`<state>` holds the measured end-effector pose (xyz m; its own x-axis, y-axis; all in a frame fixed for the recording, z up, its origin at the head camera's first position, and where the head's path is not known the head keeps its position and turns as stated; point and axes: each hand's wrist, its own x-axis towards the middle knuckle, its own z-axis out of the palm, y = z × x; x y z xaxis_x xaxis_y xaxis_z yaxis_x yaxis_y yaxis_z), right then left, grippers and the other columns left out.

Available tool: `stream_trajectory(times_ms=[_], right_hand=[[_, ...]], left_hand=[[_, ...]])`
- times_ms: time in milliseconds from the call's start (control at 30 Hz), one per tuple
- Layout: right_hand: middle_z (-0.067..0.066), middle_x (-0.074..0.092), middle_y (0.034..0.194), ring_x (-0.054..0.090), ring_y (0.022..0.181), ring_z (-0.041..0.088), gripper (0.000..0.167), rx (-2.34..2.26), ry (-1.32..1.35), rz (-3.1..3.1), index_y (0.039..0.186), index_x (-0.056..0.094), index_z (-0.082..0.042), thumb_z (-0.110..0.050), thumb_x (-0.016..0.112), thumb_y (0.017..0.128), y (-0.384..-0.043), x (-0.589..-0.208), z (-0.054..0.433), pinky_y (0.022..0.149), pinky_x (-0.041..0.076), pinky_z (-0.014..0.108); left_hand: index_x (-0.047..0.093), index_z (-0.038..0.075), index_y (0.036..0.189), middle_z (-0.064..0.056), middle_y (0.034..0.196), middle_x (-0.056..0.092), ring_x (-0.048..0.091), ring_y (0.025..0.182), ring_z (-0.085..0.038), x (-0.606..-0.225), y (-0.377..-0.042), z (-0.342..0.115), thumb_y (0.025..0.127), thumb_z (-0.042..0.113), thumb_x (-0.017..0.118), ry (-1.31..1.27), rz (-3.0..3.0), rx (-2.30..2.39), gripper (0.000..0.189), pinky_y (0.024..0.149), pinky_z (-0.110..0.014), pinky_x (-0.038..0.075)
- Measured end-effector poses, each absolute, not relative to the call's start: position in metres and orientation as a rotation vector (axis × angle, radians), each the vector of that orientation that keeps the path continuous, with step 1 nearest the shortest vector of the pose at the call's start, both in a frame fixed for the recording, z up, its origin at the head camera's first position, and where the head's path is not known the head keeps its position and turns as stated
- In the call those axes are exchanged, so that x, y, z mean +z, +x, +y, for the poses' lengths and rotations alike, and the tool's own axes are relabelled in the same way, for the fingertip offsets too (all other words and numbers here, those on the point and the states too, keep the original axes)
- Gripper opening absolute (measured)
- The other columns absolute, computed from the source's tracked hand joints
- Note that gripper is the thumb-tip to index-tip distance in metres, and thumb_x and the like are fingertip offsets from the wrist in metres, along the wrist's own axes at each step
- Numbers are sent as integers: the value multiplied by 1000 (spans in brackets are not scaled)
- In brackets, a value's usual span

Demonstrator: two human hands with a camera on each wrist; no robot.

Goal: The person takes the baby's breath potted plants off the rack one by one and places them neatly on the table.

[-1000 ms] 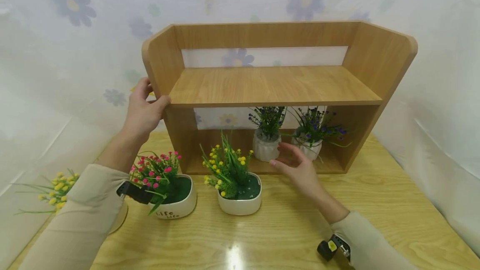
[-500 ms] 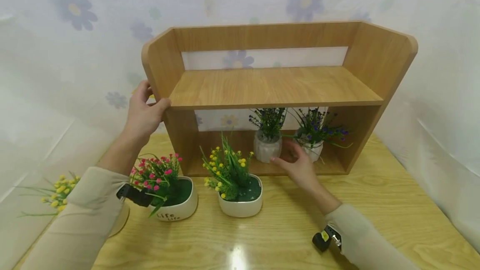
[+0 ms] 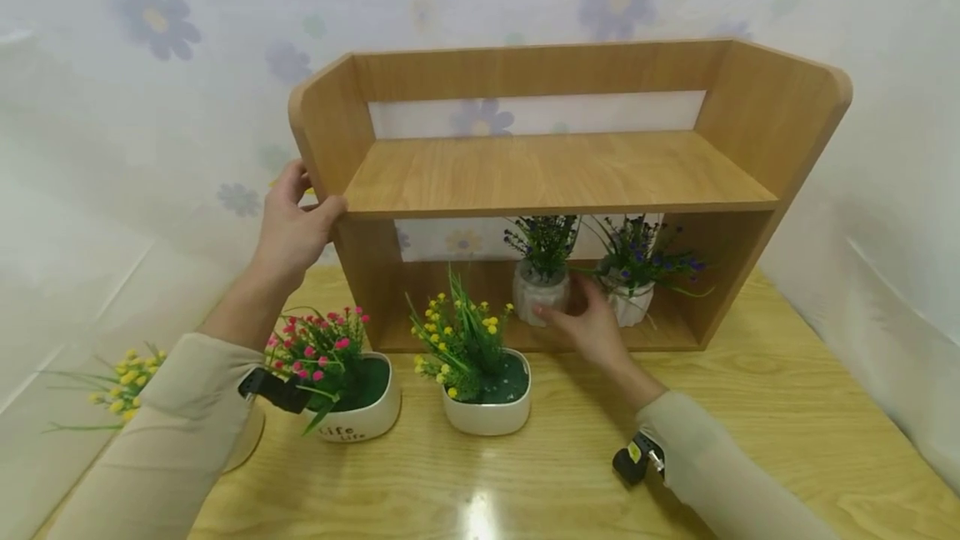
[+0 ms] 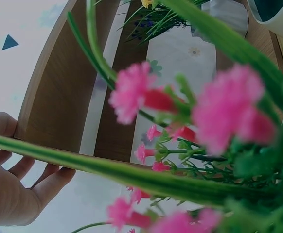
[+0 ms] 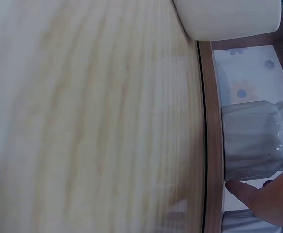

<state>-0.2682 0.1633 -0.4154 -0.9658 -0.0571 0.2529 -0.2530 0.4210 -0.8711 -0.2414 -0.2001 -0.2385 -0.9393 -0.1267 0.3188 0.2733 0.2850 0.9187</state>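
At shelf (image 3: 558, 173) | right hand (image 3: 592, 326) apparently pinching 1 white pot (image 3: 531, 290) | left hand (image 3: 291, 227) gripping panel (image 3: 339, 127)

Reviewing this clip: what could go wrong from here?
The right hand, around the left pale pot, also sits close to the right pale pot and might knock it.

The left forearm passes close to the pink flowers, which fill much of the left wrist view, so drawing it back could snag them or shift their planter.

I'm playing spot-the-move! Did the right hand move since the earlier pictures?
Yes. Against the wooden shelf, the right hand has moved a little left and farther in.
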Motion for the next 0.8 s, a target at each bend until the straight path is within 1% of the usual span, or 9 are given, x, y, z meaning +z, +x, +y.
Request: stream_trajectory(times_ms=[167, 367, 467, 533, 700, 800], right_hand=[[24, 44, 148, 43, 134, 41, 84, 1574, 246, -2480, 150, 37, 0, -30, 82, 86, -276, -418, 160, 111, 35, 54], [24, 40, 151, 38, 138, 41, 87, 1620, 249, -2466, 153, 32, 1, -31, 80, 88, -280, -418, 156, 112, 33, 55], [25, 41, 149, 39, 137, 41, 87, 1628, 227, -2466, 152, 32, 2, -32, 80, 87, -282, -418, 155, 112, 33, 56], [26, 42, 147, 40, 135, 42, 88, 1635, 202, -2471, 151, 32, 3, -32, 81, 87, -284, -419, 154, 110, 35, 56], [28, 41, 148, 40, 136, 43, 92, 1614, 175, -2496, 152, 31, 3, -38, 81, 86, -290, -421, 151, 110, 36, 56], [27, 41, 149, 38, 139, 42, 92, 1598, 178, -2497, 151, 32, 3, -40, 80, 86, -292, -422, 150, 113, 33, 56]], left_hand=[[41, 15, 147, -11, 149, 43, 55, 125, -35, -238, -242, -199, 97, 6, 57, -129, -2226, -1685, 53, 90, -51, 54], [41, 15, 146, -11, 148, 43, 55, 125, -36, -239, -243, -198, 96, 6, 57, -128, -2227, -1681, 53, 91, -52, 54], [42, 15, 146, -11, 148, 43, 55, 125, -36, -238, -244, -198, 95, 6, 57, -127, -2227, -1678, 53, 91, -53, 54], [42, 14, 146, -12, 148, 43, 55, 125, -36, -238, -244, -197, 95, 6, 57, -127, -2225, -1676, 54, 91, -54, 53], [42, 14, 146, -12, 148, 43, 54, 125, -37, -238, -244, -197, 95, 5, 57, -117, -2219, -1672, 54, 92, -55, 53], [42, 14, 146, -12, 148, 43, 54, 125, -37, -238, -243, -197, 95, 6, 57, -109, -2218, -1675, 54, 92, -55, 53]])
